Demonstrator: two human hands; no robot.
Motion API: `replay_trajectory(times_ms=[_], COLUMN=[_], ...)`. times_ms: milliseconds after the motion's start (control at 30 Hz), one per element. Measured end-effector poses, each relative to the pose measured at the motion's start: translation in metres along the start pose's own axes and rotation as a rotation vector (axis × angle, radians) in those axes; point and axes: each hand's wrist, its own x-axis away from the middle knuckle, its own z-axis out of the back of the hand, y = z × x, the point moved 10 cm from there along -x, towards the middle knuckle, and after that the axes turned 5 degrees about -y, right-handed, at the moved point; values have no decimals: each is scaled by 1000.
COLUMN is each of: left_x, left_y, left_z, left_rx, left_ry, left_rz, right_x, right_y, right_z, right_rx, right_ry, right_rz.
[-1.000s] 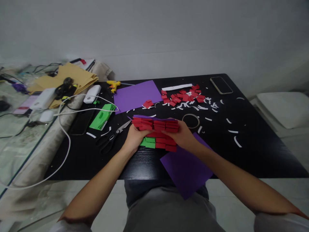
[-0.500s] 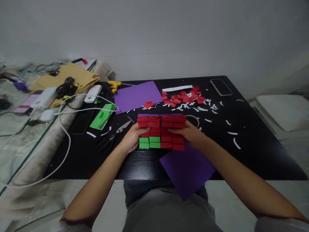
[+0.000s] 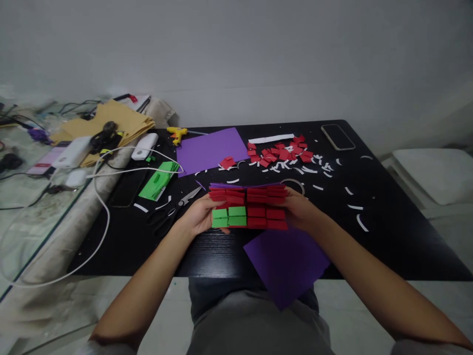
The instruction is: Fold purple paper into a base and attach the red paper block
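Between both hands is a paper craft piece (image 3: 265,213) covered in rows of folded red paper tabs, with purple paper along its far edge. Green folded tabs (image 3: 229,217) fill its near left corner. My left hand (image 3: 199,216) is closed around the left side, a fingertip showing below. My right hand (image 3: 301,209) grips the right side, its thumb mostly hidden by the tabs. Below it, a purple sheet (image 3: 286,266) overhangs the table's front edge. Black-handled scissors (image 3: 173,209) lie left of my left hand.
Red paper pieces (image 3: 284,153) and white paper scraps (image 3: 318,170) litter the black table (image 3: 388,246). Behind lie a purple sheet (image 3: 210,150), a yellow glue gun (image 3: 177,134) and a phone (image 3: 337,137). Green strips (image 3: 159,182) and a white cable (image 3: 107,217) are at left.
The craft piece has tilted in my hands, its upper and lower tab rows now closer together. My thumbs, earlier across its front, have slipped mostly out of sight behind the tabs.
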Motion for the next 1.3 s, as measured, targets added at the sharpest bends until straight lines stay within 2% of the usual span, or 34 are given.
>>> replay_trajectory(times_ms=[267,467,533,633,733,833,933,1067,1300], left_x=[1,4,5,4,5,5,7,10,6], left_y=[10,18,18,19,22,23,25,27,23], left_z=[0,-3,-8,-7,-1,0,-3,-3,1], left_rx=[59,81,23,-122,-243,-268,-272,-246,-132], left_ry=[-28,-68,-66,22,157,214,219,212,119], left_rz=[-96,-123,-123,-167,-215,-232,-244,-258,-244], right_x=[4,16,19,18,15,15,17,20,25], right_y=[-5,-19,-20,-17,-18,-19,-23,-21,-18], right_z=[3,-27,-31,-27,-21,-15,-12,-10,-13], right_rx=[8,-39,-27,13,60,178,269,245,206], right_ry=[4,-267,-291,-266,-225,-118,-19,44,0], right_rz=[34,-39,-56,-38,64,106,134,138,93])
